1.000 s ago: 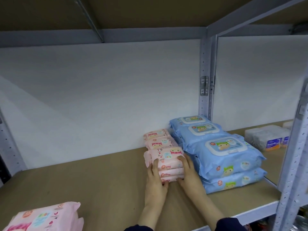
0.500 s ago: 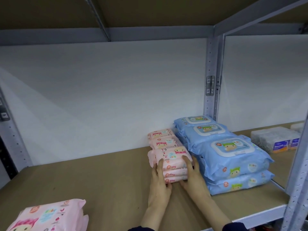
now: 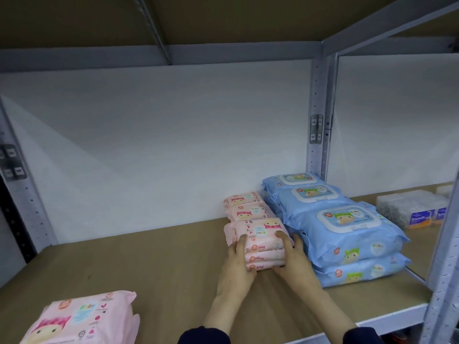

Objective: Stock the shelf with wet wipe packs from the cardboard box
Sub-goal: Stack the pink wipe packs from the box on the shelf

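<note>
Hardly anything has shifted since a moment ago: the left hand point(image 3: 237, 268) and right hand point(image 3: 296, 265) still clasp the front pink stack point(image 3: 260, 240) between them, fingers curled round its sides, touching the left flank of the blue packs point(image 3: 345, 234). I judge this the squaring-up step; next comes letting go and fetching the loose pink packs point(image 3: 82, 319), far left of the blue packs by the front edge. Bare shelf board point(image 3: 149, 264) stretches left of the blue packs, leaving room for more.
</note>
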`<state>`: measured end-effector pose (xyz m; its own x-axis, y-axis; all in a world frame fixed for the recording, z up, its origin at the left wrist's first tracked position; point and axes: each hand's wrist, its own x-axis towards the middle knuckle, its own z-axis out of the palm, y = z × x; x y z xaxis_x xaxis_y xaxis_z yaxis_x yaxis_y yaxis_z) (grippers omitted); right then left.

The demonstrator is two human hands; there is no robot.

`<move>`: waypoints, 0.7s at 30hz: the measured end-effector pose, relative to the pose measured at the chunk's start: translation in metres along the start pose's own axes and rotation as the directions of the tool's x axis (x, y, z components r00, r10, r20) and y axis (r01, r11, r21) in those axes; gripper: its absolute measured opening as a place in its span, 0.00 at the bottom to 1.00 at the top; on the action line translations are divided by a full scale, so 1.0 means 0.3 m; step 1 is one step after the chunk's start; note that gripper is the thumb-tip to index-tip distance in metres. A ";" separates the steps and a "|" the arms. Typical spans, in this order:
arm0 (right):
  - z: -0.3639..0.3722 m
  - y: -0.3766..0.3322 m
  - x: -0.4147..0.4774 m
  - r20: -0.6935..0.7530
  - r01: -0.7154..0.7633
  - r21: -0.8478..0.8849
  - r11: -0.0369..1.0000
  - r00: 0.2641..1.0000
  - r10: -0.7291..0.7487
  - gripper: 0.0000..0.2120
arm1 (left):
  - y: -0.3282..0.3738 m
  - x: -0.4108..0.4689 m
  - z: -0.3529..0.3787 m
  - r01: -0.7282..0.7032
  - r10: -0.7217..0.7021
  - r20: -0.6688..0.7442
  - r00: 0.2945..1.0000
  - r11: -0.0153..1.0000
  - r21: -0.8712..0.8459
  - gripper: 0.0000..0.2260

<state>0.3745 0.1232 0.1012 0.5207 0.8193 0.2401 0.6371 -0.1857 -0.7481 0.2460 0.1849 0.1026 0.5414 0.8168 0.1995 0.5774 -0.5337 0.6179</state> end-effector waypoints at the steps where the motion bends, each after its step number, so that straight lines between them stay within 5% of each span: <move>1: -0.007 -0.008 -0.002 -0.011 0.010 -0.018 1.000 1.000 -0.011 0.30 | 0.005 -0.002 -0.011 0.002 -0.003 0.013 1.000 1.000 0.024 0.31; 9: -0.100 -0.094 -0.048 0.132 0.015 -0.299 0.954 0.991 0.025 0.27 | 0.058 -0.083 -0.108 0.033 -0.031 -0.015 0.999 0.982 0.183 0.23; 21: -0.017 -0.202 -0.315 0.256 0.107 -0.263 0.959 0.966 -0.038 0.21 | 0.056 -0.374 -0.188 0.093 -0.119 0.081 0.990 0.957 0.274 0.20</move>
<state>0.2896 0.0542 0.1269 0.3333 0.9373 0.1019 0.8163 -0.2327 -0.5287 0.1604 0.0966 0.1334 0.5160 0.8543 0.0624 0.7704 -0.4947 0.4021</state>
